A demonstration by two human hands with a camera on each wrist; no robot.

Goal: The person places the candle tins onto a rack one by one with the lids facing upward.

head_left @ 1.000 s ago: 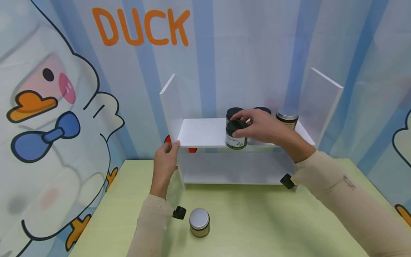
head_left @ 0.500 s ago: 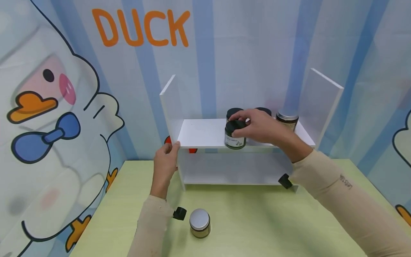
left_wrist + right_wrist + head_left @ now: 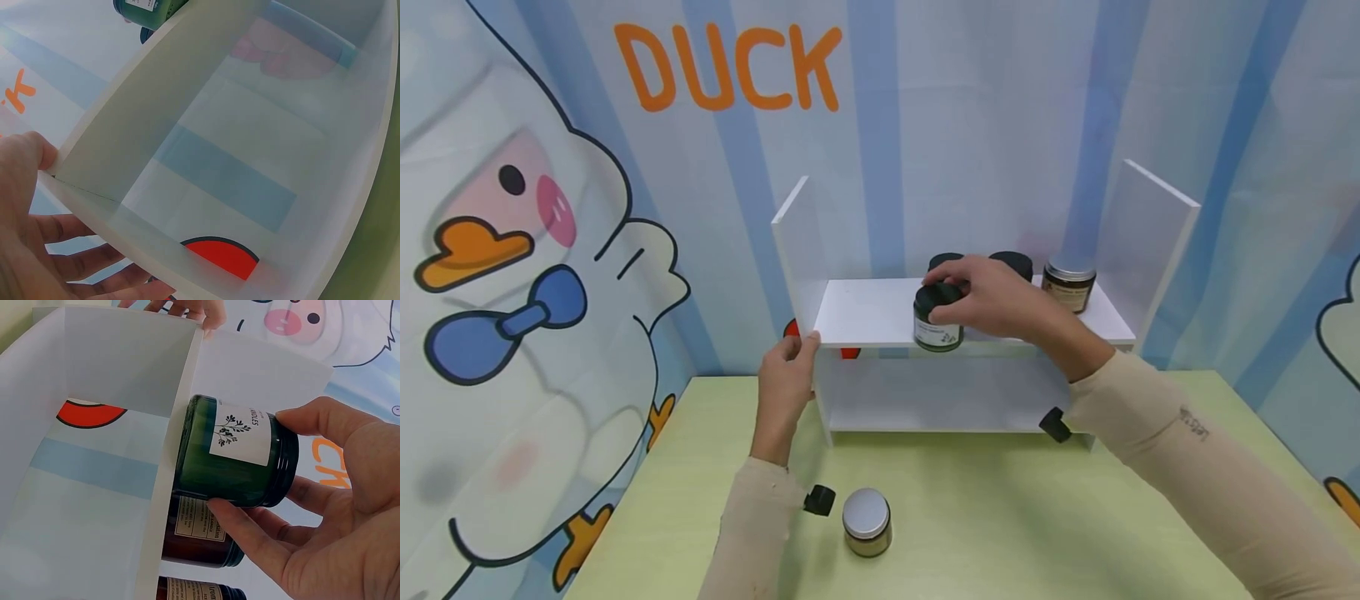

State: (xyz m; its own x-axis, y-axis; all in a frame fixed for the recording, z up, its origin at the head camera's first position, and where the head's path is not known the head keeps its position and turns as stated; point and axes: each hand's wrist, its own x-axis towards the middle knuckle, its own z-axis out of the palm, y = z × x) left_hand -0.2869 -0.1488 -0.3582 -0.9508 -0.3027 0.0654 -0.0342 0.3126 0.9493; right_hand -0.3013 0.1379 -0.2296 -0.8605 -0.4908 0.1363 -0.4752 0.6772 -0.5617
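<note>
At shelf (image 3: pixel 880 312) front edge: green jar (image 3: pixel 937 317), right hand (image 3: pixel 1000 297) fingers gripping lid; left hand (image 3: pixel 784 385) pinching shelf corner. Seat base fully before releasing.

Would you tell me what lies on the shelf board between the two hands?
In the head view, only bare white shelf separates the left hand from the right hand.

You face a backdrop (image 3: pixel 1000 100) of blue and white stripes, with orange "DUCK" lettering (image 3: pixel 727 67) up top and a cartoon duck (image 3: pixel 512 275) on your left. A pale green table (image 3: pixel 1000 525) sits below, evenly lit.
</note>
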